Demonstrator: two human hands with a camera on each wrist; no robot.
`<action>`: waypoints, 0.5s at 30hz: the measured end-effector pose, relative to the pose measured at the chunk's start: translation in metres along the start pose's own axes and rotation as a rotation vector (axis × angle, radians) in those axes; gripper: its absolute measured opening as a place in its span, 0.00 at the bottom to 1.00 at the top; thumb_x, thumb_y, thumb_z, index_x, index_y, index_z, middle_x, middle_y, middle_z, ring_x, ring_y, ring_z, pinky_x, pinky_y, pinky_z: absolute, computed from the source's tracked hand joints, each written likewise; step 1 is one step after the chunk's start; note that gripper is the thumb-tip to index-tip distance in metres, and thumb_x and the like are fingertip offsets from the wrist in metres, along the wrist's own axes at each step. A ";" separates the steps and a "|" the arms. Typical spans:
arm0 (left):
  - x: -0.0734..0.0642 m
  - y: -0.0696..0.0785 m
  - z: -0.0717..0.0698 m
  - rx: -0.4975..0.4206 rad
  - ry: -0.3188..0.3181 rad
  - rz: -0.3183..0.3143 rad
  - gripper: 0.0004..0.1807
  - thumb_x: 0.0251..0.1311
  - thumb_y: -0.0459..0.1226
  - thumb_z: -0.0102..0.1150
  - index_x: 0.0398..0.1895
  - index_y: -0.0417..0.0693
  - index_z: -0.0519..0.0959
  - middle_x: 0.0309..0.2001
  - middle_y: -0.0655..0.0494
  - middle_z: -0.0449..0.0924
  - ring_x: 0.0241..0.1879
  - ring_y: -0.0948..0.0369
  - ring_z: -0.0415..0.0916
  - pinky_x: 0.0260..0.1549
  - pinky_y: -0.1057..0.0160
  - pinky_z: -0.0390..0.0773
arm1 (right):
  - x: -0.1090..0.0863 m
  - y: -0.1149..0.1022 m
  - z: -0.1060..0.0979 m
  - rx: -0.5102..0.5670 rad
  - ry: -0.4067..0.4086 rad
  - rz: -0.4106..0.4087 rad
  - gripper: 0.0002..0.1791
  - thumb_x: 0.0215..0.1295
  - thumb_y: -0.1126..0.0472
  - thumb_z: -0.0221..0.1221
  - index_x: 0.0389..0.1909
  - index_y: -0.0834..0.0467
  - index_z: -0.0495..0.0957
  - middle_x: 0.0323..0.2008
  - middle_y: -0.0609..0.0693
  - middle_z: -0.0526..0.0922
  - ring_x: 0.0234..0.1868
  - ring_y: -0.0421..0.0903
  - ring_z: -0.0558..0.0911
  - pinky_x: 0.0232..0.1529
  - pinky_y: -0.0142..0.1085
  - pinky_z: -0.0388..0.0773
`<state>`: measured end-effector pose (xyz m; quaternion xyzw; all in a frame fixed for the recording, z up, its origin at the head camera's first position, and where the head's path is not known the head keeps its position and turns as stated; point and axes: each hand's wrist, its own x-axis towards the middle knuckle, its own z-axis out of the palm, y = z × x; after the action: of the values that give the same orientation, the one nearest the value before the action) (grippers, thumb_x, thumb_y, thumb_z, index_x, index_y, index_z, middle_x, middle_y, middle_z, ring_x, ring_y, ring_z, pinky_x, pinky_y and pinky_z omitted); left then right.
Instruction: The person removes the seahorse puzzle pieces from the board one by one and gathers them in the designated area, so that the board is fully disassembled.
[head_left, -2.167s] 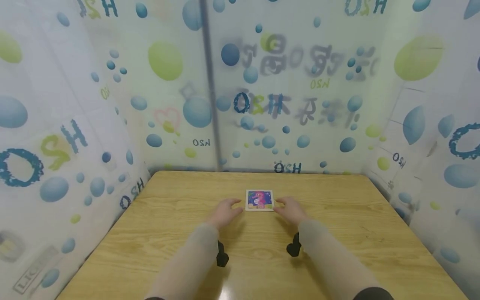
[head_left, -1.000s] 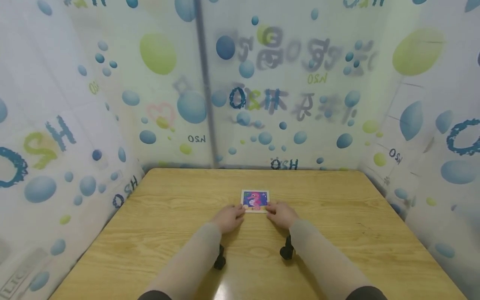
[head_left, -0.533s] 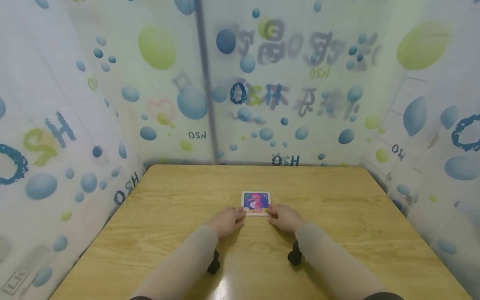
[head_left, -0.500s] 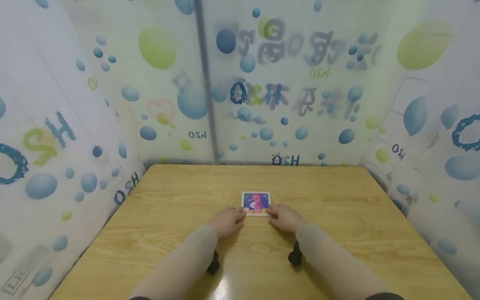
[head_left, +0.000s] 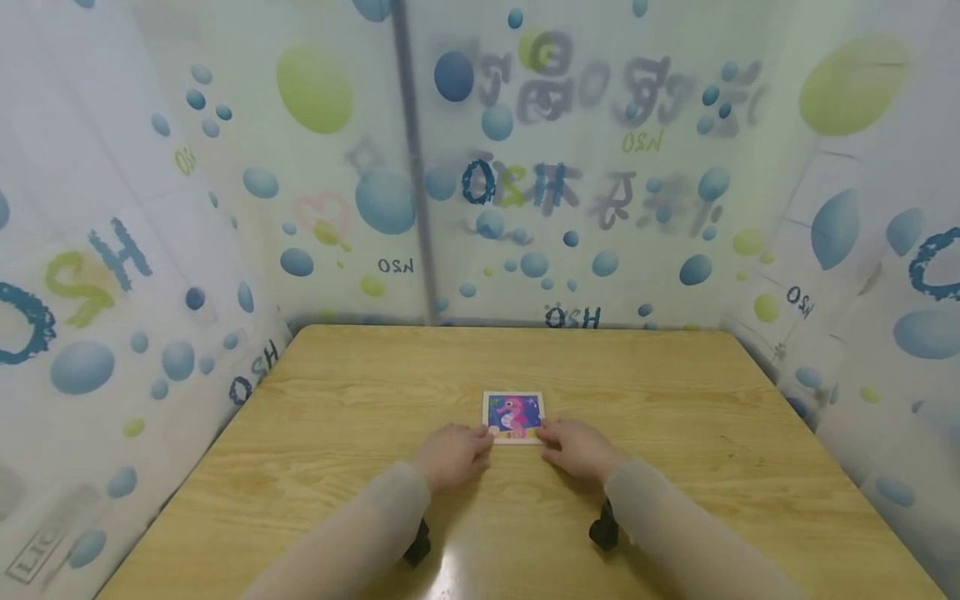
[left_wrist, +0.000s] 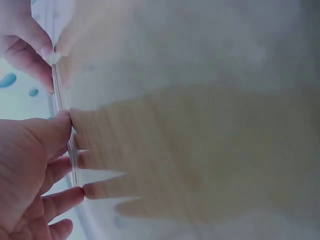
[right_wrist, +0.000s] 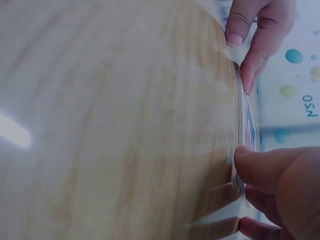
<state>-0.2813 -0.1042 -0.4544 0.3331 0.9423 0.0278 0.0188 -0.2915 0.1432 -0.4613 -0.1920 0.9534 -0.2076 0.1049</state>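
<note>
In the head view a square, white-bordered picture card [head_left: 513, 414] with a pink seahorse on a blue ground lies flat on the wooden table [head_left: 360, 375]. My left hand [head_left: 450, 457] holds its near left corner, and my right hand [head_left: 581, 448] holds the near right corner. From the left wrist, the left thumb and fingers [left_wrist: 60, 200] appear on either side of the card's thin edge. The right wrist view catches the card [right_wrist: 250, 127] nearly edge-on between the two hands, the right thumb [right_wrist: 255, 165] against its border.
Patterned curtains [head_left: 495, 167] with blue and green drops close in the back and both sides of the table. A black wrist mount [head_left: 604, 529] hangs under the right wrist and another [head_left: 417, 543] under the left. Light reflects off the tabletop near the front.
Both hands first stood apart at the card's sides, then took hold of its near corners. Since then the card and hands have slid a little toward me.
</note>
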 end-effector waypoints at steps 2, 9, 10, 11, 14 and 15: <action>-0.002 0.002 0.001 0.022 0.009 0.012 0.24 0.67 0.47 0.54 0.62 0.47 0.74 0.63 0.49 0.72 0.59 0.48 0.72 0.62 0.44 0.65 | -0.005 -0.003 0.000 -0.029 0.002 -0.010 0.24 0.68 0.55 0.58 0.63 0.56 0.73 0.66 0.53 0.69 0.66 0.57 0.68 0.67 0.51 0.61; -0.012 0.012 0.003 0.047 -0.001 0.026 0.24 0.68 0.48 0.52 0.63 0.48 0.73 0.64 0.49 0.71 0.60 0.49 0.71 0.64 0.46 0.63 | -0.018 -0.011 0.001 -0.134 -0.003 -0.043 0.23 0.67 0.54 0.58 0.62 0.56 0.75 0.65 0.53 0.72 0.63 0.56 0.72 0.65 0.51 0.65; -0.013 0.013 0.003 0.053 -0.006 0.027 0.24 0.68 0.48 0.51 0.63 0.48 0.73 0.64 0.49 0.71 0.60 0.49 0.71 0.64 0.46 0.62 | -0.020 -0.012 0.001 -0.144 -0.003 -0.051 0.23 0.67 0.55 0.59 0.61 0.57 0.75 0.64 0.54 0.72 0.63 0.57 0.72 0.64 0.51 0.65; -0.014 0.014 0.003 0.057 -0.007 0.028 0.24 0.68 0.48 0.51 0.63 0.48 0.72 0.64 0.49 0.71 0.61 0.49 0.71 0.65 0.46 0.62 | -0.021 -0.013 0.002 -0.152 -0.002 -0.054 0.23 0.67 0.55 0.59 0.61 0.57 0.75 0.64 0.54 0.72 0.63 0.56 0.72 0.64 0.51 0.66; -0.018 0.016 0.003 0.059 -0.023 0.022 0.26 0.68 0.50 0.51 0.65 0.49 0.71 0.65 0.50 0.70 0.62 0.50 0.69 0.65 0.47 0.61 | -0.026 -0.014 0.003 -0.179 0.004 -0.064 0.23 0.67 0.54 0.59 0.61 0.57 0.76 0.64 0.53 0.73 0.62 0.57 0.73 0.64 0.51 0.66; -0.019 0.017 0.003 0.056 -0.029 0.018 0.26 0.68 0.50 0.51 0.65 0.50 0.71 0.65 0.51 0.69 0.62 0.50 0.69 0.66 0.47 0.60 | -0.027 -0.015 0.003 -0.185 0.005 -0.067 0.22 0.67 0.54 0.59 0.60 0.57 0.76 0.63 0.53 0.73 0.62 0.57 0.73 0.64 0.51 0.66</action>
<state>-0.2554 -0.1030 -0.4562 0.3426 0.9392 -0.0035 0.0229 -0.2613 0.1408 -0.4543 -0.2320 0.9619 -0.1226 0.0771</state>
